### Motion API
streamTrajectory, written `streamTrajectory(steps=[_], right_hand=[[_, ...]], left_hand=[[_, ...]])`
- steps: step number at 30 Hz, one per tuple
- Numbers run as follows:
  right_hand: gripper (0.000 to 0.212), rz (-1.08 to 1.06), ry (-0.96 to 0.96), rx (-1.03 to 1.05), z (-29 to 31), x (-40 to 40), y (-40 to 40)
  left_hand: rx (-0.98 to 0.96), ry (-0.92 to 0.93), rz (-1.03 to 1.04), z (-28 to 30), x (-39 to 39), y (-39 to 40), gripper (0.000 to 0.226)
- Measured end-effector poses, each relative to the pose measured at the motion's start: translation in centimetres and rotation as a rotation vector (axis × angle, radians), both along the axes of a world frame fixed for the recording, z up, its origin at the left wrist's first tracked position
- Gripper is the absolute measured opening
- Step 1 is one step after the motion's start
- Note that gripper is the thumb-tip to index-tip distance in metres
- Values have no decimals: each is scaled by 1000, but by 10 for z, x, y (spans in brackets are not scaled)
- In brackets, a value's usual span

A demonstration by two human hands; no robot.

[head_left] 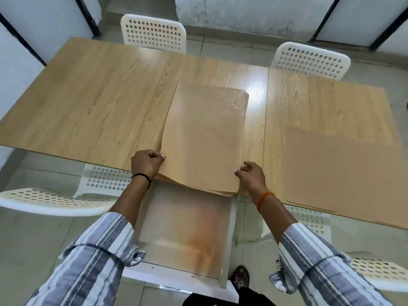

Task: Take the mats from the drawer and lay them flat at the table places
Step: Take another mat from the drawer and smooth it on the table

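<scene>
Worktop (92, 102) of pale wood fills the view, with white perforated chairs (153, 33) around it. Below its near edge a drawer (183, 235) stands pulled open. One mat (344, 173) lies flat at the right place. A stack of mats (205, 138) rests at the middle, its near end overhanging the drawer, its top sheet perforated. The left hand (146, 163) pinches the stack's left edge; the right hand (251, 176) grips its near right edge with curled fingers.

Plain dining room: wooden table (99, 102), white perforated chairs (153, 33).
</scene>
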State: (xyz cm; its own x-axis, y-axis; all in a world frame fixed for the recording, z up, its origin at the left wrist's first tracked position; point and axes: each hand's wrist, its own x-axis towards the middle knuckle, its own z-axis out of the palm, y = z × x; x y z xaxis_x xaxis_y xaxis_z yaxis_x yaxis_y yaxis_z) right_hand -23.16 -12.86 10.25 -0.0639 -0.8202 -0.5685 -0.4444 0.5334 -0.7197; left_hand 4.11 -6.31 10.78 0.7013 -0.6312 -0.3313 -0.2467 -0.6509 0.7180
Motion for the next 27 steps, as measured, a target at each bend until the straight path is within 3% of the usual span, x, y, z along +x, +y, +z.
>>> streamTrajectory(steps=[2, 5, 6, 15, 20, 23, 27], right_hand=[[45, 11, 56, -33, 1, 1, -4], [8, 4, 49, -41, -1, 4, -11], [7, 0, 30, -22, 0, 4, -13], [22, 34, -37, 79, -4, -3, -20], [8, 66, 0, -7, -6, 1, -12], [38, 177, -15, 22, -5, 4, -8], [53, 168, -115, 38, -1, -2, -1]], left_hand=[[12, -83, -14, 4, -3, -1, 23], [-18, -141, -55, 6, -6, -1, 34], [-24, -149, -58, 5, -6, -1, 35], [-83, -118, -53, 2, 1, 6, 34], [-124, -101, -69, 3, 1, 8, 35], [-136, -69, -69, 5, 0, 9, 36], [-162, 146, 31, 8, 4, 7, 35]])
